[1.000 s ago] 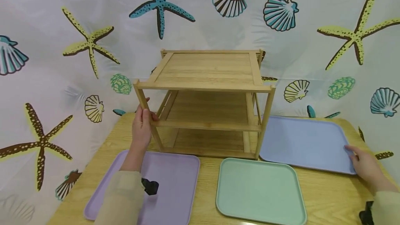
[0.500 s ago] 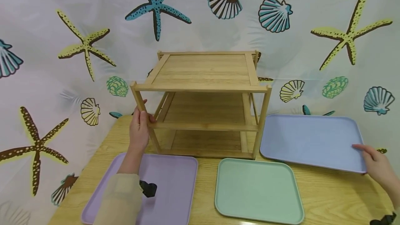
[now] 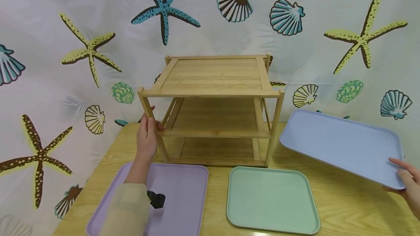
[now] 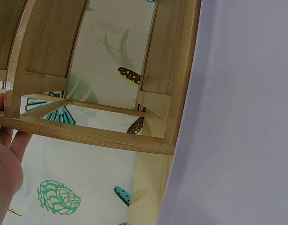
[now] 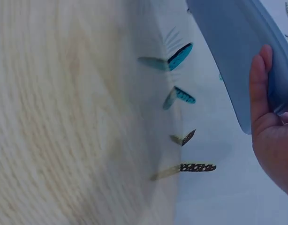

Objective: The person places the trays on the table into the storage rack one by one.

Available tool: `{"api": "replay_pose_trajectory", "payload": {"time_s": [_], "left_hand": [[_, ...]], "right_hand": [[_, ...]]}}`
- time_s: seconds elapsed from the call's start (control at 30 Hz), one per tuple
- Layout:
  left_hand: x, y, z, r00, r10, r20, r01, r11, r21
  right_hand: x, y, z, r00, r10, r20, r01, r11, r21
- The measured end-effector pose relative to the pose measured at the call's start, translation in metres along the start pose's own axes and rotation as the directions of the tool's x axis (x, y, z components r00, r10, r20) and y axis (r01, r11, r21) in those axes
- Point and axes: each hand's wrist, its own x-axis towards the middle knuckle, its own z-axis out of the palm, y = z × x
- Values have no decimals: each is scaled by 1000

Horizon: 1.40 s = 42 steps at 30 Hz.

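A three-tier wooden rack stands at the back of the table. My left hand grips its front left post at the middle shelf; the left wrist view shows the rack from below, with my left hand on its edge. My right hand holds the near right corner of a blue tray, lifted off the table and tilted. In the right wrist view the right hand pinches the blue tray at its rim.
A purple tray lies at the front left under my left forearm, and a green tray lies in front of the rack. A curtain printed with starfish and shells hangs close behind the table.
The right hand has raised the blue tray off the table and carried it to the right, tilting it. The left hand has kept its grip on the rack's post.
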Motion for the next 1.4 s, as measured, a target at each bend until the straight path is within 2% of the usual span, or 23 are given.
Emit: {"api": "replay_pose_trajectory", "payload": {"time_s": [0.07,0.23,0.3,0.43,0.53,0.6,0.73,0.8,0.87,0.93,1.03,1.07,1.17,1.4], "left_hand": [[0,0,0,1000,2,-3,-2,1000,4],[0,-1,0,1000,10,-7,-10,1000,-6],[0,0,0,1000,11,-8,-12,1000,-19],[-1,1,1,1000,7,-9,-7,1000,-19],[0,2,1,1000,1,-8,-1,1000,-11],[0,3,1,1000,-2,-8,2,1000,-7],[0,3,1,1000,-4,-8,4,1000,-12],[0,3,1,1000,-5,-7,5,1000,-10],[-1,2,1,1000,-6,-5,6,1000,-10],[-1,2,1,1000,-8,-4,8,1000,-3],[-1,1,1,1000,-4,-6,4,1000,5],[-2,1,1,1000,-2,-9,2,1000,9],[-1,1,1,1000,1,-17,-1,1000,17],[-2,3,1,1000,-5,-25,6,999,47]], "right_hand": [[1,0,-2,1000,-14,17,13,997,77],[13,1,-11,1000,-23,-21,26,994,111],[19,-2,-14,996,-77,-35,81,985,152],[17,-53,14,978,-198,-63,207,953,222],[19,-92,32,971,-234,-56,241,938,248],[34,-90,21,969,-247,-24,245,936,251],[74,-61,-20,952,-302,55,285,935,211],[85,-64,-20,947,-315,66,295,931,216],[82,-91,5,952,-302,52,282,930,237],[69,-135,44,970,-242,31,224,932,285],[49,-195,102,986,-163,35,137,913,384],[46,-207,116,987,-155,41,125,905,406],[42,-230,145,987,-145,71,101,899,427],[54,-243,178,989,-83,120,47,960,277]]}}
